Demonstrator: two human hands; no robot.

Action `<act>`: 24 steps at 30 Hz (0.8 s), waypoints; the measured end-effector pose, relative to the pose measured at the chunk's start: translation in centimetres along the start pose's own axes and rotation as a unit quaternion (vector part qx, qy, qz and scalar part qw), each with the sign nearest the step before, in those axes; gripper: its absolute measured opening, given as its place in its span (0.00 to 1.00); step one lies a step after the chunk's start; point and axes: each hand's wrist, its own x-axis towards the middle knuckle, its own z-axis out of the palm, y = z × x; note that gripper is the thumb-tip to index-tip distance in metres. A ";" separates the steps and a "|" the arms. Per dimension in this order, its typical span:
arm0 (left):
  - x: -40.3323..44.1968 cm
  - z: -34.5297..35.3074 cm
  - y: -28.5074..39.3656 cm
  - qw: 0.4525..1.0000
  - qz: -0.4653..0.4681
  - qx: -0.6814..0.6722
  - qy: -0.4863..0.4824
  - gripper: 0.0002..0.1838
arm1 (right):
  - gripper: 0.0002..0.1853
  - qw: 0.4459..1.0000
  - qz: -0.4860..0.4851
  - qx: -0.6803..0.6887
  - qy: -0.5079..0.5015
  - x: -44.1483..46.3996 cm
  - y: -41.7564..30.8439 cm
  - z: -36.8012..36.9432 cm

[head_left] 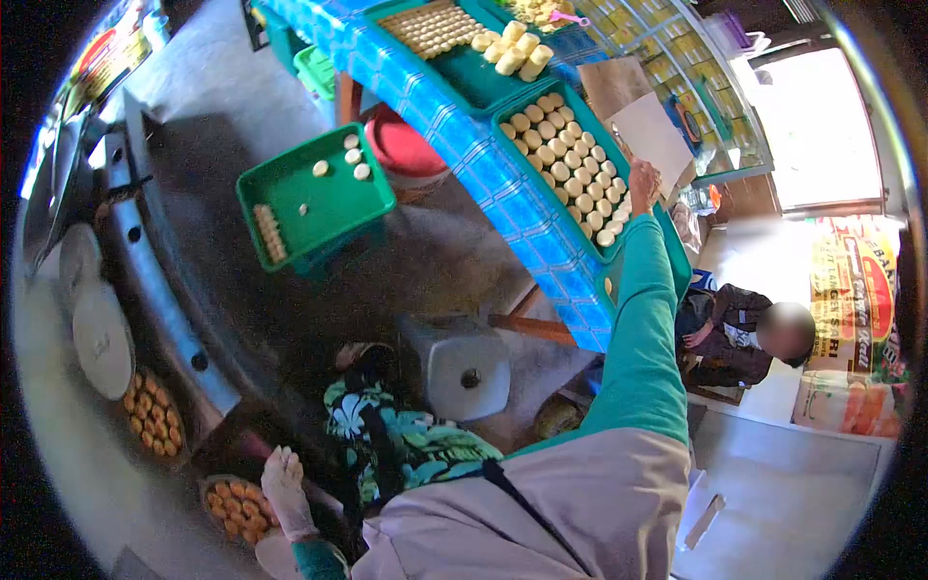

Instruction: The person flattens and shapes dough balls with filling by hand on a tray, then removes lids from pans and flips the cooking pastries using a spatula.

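Note:
My left hand (287, 491), in a pale glove, hangs at the lower left beside a round pan of browned cakes (238, 509). Its fingers look loosely stretched, with nothing visible in them. My right hand (645, 186) reaches out in a green sleeve to the far edge of a green tray (504, 127) filled with rows of pale round dough pieces (574, 168). The right fingers are curled; a thin light thing (619, 138) shows at their tips, too small to name. A white sheet (655, 133) lies beside that hand.
A blue checked tablecloth (454, 124) covers the table, which bears more dough trays. Another green tray (319, 208) holds a few pieces. A grey stool (464, 372), a red-lidded bucket (401, 145) and a second cake pan (153, 414) stand around. A person (730, 333) sits at right.

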 end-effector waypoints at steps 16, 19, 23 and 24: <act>3.5 3.4 0.7 0.991 -0.124 -0.017 -0.048 0.17 | 0.12 0.831 0.071 0.536 0.128 -3.0 -3.5 -5.5; 2.0 5.1 1.4 0.988 -0.146 -0.034 -0.042 0.21 | 0.12 0.687 0.083 0.715 -0.104 -11.8 -12.7 -13.9; -4.0 8.4 2.5 0.987 -0.019 -0.157 -0.028 0.15 | 0.13 0.471 -0.095 0.666 -0.570 -29.7 -24.1 -18.2; -4.5 7.3 1.4 0.976 0.023 -0.203 -0.076 0.19 | 0.15 0.431 -0.097 0.602 -0.665 -34.8 -26.2 -19.3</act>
